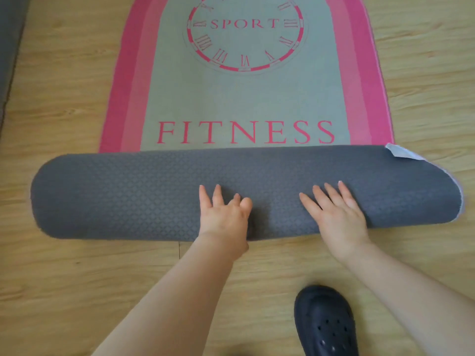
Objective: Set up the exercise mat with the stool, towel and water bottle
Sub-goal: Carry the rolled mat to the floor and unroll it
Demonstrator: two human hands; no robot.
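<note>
**A:** Starting closest to the camera — what's this side of the roll?

**B:** One dark clog (326, 325) on the wooden floor (64, 278), just short of the roll and toward its right half. Then two bare forearms reaching forward to it.

**A:** And the hands?

**B:** The left hand (226, 214) and right hand (336, 214) both lie on the rolled part of the exercise mat (128, 196), near its middle, fingers spread and flat — pressing, not gripping anything.

**A:** So which step is this?

**B:** Laying out the mat, I'd judge. One mat, partly unrolled: the grey roll lies across the floor, and beyond it the flat part (244, 98) shows the word FITNESS, then a clock design marked SPORT.

**A:** What does the next move need?

**B:** Probably an even push or pull from both palms so the roll travels straight. A loose white label (401, 152) sticks out at the roll's far right corner.

**A:** Stool, towel, bottle?

**B:** None in view — zero of each.
</note>
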